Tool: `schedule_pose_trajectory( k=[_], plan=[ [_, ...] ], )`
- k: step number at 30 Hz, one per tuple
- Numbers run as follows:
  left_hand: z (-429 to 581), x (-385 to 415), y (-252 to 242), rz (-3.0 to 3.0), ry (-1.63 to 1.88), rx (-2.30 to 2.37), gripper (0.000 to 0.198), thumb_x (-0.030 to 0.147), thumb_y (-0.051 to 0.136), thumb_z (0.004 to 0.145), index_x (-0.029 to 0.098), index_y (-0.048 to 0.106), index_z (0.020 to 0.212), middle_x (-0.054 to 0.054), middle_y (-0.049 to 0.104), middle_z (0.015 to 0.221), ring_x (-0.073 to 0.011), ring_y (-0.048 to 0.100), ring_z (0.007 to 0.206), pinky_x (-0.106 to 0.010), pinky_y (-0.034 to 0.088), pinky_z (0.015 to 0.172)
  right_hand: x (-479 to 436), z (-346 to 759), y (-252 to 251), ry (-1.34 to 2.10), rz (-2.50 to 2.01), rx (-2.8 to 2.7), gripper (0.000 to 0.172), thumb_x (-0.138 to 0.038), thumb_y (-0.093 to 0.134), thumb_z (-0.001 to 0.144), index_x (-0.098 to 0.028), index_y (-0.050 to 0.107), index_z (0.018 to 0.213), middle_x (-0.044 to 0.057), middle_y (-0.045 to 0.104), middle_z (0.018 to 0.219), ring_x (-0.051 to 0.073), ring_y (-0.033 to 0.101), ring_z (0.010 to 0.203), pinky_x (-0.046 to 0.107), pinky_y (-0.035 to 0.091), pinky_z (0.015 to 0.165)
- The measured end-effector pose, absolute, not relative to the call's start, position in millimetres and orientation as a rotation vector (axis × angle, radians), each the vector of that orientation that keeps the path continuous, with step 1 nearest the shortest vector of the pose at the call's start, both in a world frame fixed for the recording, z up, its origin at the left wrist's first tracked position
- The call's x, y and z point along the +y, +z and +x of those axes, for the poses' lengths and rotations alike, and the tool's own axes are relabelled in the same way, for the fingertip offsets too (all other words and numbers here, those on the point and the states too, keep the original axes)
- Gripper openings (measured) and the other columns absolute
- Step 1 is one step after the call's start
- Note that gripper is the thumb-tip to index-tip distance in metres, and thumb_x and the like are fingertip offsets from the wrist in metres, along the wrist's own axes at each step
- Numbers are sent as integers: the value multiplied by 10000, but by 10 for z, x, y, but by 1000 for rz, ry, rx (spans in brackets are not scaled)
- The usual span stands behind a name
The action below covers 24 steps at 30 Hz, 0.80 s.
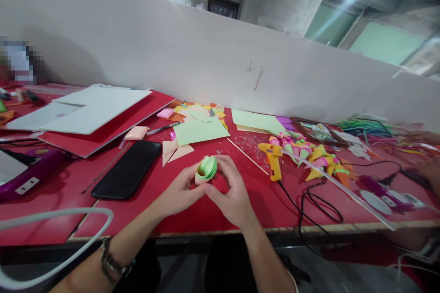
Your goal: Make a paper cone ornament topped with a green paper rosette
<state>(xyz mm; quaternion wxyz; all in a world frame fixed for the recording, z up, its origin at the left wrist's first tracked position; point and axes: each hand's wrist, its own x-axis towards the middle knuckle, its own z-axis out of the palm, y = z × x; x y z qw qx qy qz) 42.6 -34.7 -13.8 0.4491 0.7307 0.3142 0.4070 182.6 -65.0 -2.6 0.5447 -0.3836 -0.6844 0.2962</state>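
Note:
Between my two hands, just above the red table (pixel 178 219), is a small rolled paper flower (pixel 207 168) with green layers at its top and a paler side. My left hand (pixel 182 192) is closed round its left side, thumb at the front. On the other side, my right hand (pixel 231 187) is closed round it too, and the two thumbs nearly meet below the flower. Its underside is hidden by the fingers. Behind my hands lie pale green paper sheets (pixel 201 130) and folded peach paper pieces (pixel 177 151).
A yellow glue gun (pixel 274 161) with a clear glue stick and black cord rests at right, before several small paper cones (pixel 321 165). A black phone (pixel 127 169) lies left, near white boards (pixel 99 107). Purple power strips (pixel 34 169) sit at both sides. A person's hand (pixel 429 167) shows far right.

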Motion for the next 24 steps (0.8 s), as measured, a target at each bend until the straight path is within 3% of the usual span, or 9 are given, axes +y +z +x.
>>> schedule_pose_trajectory(
  k=[3, 8, 12, 17, 21, 24],
  plan=[
    [421, -351, -137, 1895, 987, 804, 137, 250, 489, 767, 163, 551, 854, -34, 604, 810, -162, 547, 740, -252, 453, 645, -643, 1843, -17, 703, -936, -1626, 259, -214, 623, 726, -225, 565, 978, 40, 484, 1071, 163, 497, 1012, 274, 419, 880],
    [369, -229, -122, 2195, 1016, 796, 163, 234, 529, 764, 180, 549, 916, -67, 551, 983, -201, 508, 922, -319, 428, 810, -652, 1843, 6, 669, -901, -1597, 308, -167, 631, 705, -226, 527, 990, 40, 497, 1045, 171, 492, 1015, 305, 408, 899],
    [317, -159, -134, 2313, 924, 807, 65, 179, 498, 789, 172, 555, 819, -50, 539, 903, -177, 518, 860, -282, 438, 754, -665, 1843, 28, 629, -906, -1639, 319, -175, 627, 711, -235, 518, 1005, 39, 511, 1033, 174, 491, 1014, 317, 406, 899],
    [326, -177, -182, 2252, 835, 731, 129, 192, 485, 807, 182, 567, 905, -67, 579, 969, -197, 543, 926, -311, 448, 789, -657, 1856, 46, 656, -943, -1735, 294, -226, 635, 718, -225, 562, 1003, 45, 517, 1048, 175, 502, 1012, 308, 412, 888],
    [348, -200, -167, 2268, 830, 770, 82, 215, 497, 803, 181, 555, 850, -56, 590, 902, -192, 555, 887, -309, 453, 779, -650, 1847, 44, 644, -987, -1690, 211, -235, 618, 728, -207, 586, 934, 41, 556, 979, 171, 539, 934, 295, 437, 836],
    [331, -222, -123, 2219, 921, 832, 202, 252, 533, 786, 189, 506, 976, -59, 574, 954, -177, 558, 850, -290, 467, 742, -642, 1845, 29, 611, -1037, -1573, 173, -238, 583, 753, -207, 591, 923, 31, 594, 924, 172, 562, 891, 300, 443, 818]
  ],
)
